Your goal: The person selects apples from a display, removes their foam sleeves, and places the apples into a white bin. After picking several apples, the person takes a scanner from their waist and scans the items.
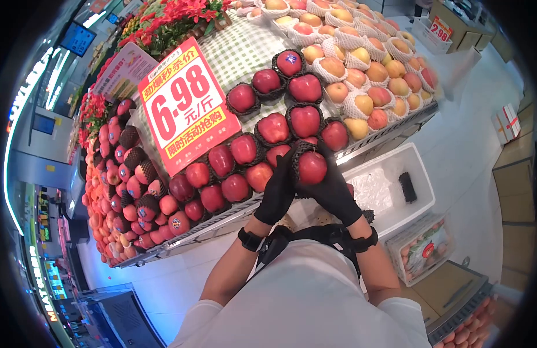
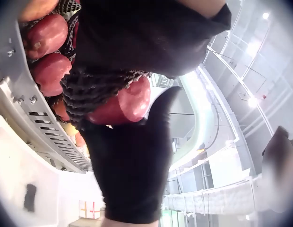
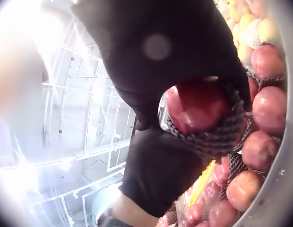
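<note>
Both hands wear black gloves and meet around one red apple (image 1: 312,168) in front of the display. A black foam net (image 3: 217,139) wraps the apple's lower part, as the right wrist view shows. My left hand (image 1: 278,188) grips the apple from its left side and my right hand (image 1: 336,194) from its right. In the left wrist view, the apple's glossy red skin (image 2: 136,99) shows between the two gloves. Just beyond the hands, rows of red apples (image 1: 273,127) sit in black nets on the display.
A red and yellow price sign (image 1: 184,107) stands among the apples. Paler apples in white nets (image 1: 361,58) are piled to the right. The display's metal edge (image 2: 47,127) runs beside the hands. A white foam box (image 1: 422,174) on the right holds a loose black net (image 1: 407,187).
</note>
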### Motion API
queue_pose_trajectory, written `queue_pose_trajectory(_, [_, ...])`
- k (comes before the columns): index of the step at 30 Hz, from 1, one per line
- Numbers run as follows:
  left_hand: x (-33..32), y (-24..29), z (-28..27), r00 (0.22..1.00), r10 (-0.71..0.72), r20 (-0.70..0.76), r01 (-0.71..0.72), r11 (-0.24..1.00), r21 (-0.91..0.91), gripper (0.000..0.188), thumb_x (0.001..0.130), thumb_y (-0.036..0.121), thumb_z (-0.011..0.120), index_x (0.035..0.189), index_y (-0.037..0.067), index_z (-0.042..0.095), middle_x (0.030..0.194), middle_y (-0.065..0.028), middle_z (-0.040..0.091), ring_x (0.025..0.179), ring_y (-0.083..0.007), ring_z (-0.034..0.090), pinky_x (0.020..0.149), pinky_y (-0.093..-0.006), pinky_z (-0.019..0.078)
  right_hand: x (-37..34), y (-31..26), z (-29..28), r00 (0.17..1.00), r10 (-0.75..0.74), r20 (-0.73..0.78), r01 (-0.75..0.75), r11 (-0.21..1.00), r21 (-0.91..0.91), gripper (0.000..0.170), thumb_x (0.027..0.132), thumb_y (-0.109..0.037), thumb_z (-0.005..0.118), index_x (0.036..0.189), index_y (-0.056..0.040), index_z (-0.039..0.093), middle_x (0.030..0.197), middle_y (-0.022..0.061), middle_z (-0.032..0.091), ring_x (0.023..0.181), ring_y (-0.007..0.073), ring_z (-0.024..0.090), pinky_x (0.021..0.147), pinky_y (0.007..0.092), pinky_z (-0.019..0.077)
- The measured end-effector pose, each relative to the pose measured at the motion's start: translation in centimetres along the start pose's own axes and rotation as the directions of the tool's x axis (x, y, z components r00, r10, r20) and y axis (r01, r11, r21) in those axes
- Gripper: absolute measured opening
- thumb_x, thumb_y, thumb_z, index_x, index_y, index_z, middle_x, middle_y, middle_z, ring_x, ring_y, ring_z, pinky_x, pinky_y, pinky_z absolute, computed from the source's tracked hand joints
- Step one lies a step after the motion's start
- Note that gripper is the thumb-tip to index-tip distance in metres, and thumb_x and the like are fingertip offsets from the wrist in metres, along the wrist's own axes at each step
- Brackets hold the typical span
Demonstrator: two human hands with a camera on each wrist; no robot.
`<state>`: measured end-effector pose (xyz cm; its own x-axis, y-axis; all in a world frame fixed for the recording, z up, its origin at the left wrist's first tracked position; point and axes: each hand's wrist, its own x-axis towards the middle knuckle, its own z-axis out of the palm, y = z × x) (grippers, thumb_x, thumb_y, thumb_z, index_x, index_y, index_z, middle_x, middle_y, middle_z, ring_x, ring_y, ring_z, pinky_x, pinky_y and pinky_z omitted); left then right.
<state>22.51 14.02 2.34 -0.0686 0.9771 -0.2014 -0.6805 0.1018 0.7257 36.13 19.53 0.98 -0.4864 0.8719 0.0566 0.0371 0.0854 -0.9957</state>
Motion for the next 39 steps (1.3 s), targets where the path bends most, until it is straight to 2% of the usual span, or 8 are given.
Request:
queue_pose_trajectory(3, [-0.1,1.2,-0.7,0.999,0.016,0.034,-0.016,1.0,-0.017,0.053,0.102,0.038,0.038,0.144,0.005,0.032,0.145,-0.0083,0.039,0.133,-0.0216,0.039,0.112,-0.0372,0.0306,0.8,-0.5,0.3,1.0,-0.01,-0.02,0.011,1.0,0.024,0.101,0.064,-0.026,0.086,0.143,0.0007,0.028,0.137,0.0174,0.043,0.129,0.0274,0.043,0.106,0.0386,0.0385])
queue_pose_trajectory(5, [0.3,1.4,-2.3,0.981,0.18,0.068,-0.191,0.876,0.442,0.053,0.102,0.038,0.037,0.144,0.006,0.032,0.146,-0.0082,0.038,0.133,-0.0211,0.039,0.111,-0.0368,0.0325,1.2,-0.8,0.6,1.0,-0.019,-0.017,0.019,1.0,-0.005,0.099,0.065,-0.025,0.086,0.142,0.0009,0.03,0.137,0.0166,0.043,0.128,0.0257,0.043,0.106,0.0375,0.0392])
queue_pose_trajectory(7, [0.2,2.4,-2.6,0.978,0.197,0.07,-0.207,0.867,0.453,0.052,0.102,0.037,0.037,0.144,0.008,0.032,0.145,-0.0082,0.039,0.133,-0.0207,0.04,0.11,-0.0364,0.034,1.7,-0.7,1.1,0.998,-0.061,-0.034,0.059,0.997,-0.049,0.096,0.065,-0.024,0.086,0.141,0.0003,0.032,0.135,0.0161,0.045,0.127,0.0253,0.044,0.105,0.0373,0.0402])
queue_pose_trajectory(9, [-0.4,3.3,-2.5,0.998,0.063,0.032,-0.063,0.998,0.016,0.05,0.103,0.036,0.037,0.144,0.009,0.033,0.145,-0.0084,0.039,0.132,-0.0204,0.041,0.109,-0.036,0.0353,2.0,-1.2,2.0,0.996,-0.076,-0.038,0.073,0.995,-0.07,0.094,0.065,-0.023,0.085,0.141,-0.0003,0.033,0.134,0.0159,0.046,0.126,0.0254,0.045,0.104,0.0373,0.0412])
queue_pose_trajectory(14, [-0.8,4.1,-4.7,0.999,-0.026,-0.025,0.025,0.999,-0.024,0.05,0.102,0.04,0.038,0.143,0.011,0.035,0.141,-0.0086,0.043,0.128,-0.0193,0.045,0.107,-0.0346,0.0397,1.6,-2.4,6.8,0.999,0.003,-0.054,-0.002,1.0,0.029,0.091,0.066,-0.023,0.084,0.14,-0.0017,0.035,0.133,0.0163,0.048,0.124,0.0266,0.048,0.102,0.038,0.0426])
queue_pose_trajectory(24, [-2.5,5.2,-11.6,0.977,-0.036,-0.208,0.018,0.996,-0.088,0.053,0.101,0.047,0.035,0.139,0.01,0.041,0.133,-0.0075,0.052,0.118,-0.0185,0.054,0.098,-0.0328,0.0476,3.2,-4.5,14.1,0.998,0.066,-0.008,-0.067,0.982,-0.174,0.099,0.064,-0.028,0.085,0.143,-0.0008,0.031,0.134,0.0197,0.048,0.123,0.0281,0.051,0.098,0.0374,0.0462])
queue_pose_trajectory(33, [-4.1,7.6,-14.5,0.982,-0.11,-0.155,0.09,0.987,-0.135,0.051,0.103,0.042,0.033,0.143,0.01,0.037,0.132,-0.0039,0.051,0.115,-0.0127,0.053,0.096,-0.0272,0.0455,3.9,-3.9,17.9,0.983,0.178,-0.037,-0.181,0.974,-0.138,0.088,0.064,-0.029,0.085,0.136,-0.0037,0.042,0.125,0.0171,0.056,0.117,0.0251,0.056,0.095,0.0373,0.048])
queue_pose_trajectory(39, [-2.4,7.8,-15.5,0.994,0.031,-0.109,-0.036,0.999,-0.04,0.052,0.103,0.042,0.035,0.145,0.013,0.033,0.136,-0.0042,0.047,0.118,-0.0155,0.051,0.097,-0.0285,0.046,5.6,-3.6,17.4,0.999,0.025,-0.023,-0.03,0.969,-0.245,0.082,0.065,-0.028,0.084,0.132,-0.0018,0.046,0.124,0.0173,0.057,0.117,0.0248,0.055,0.097,0.0364,0.0465])
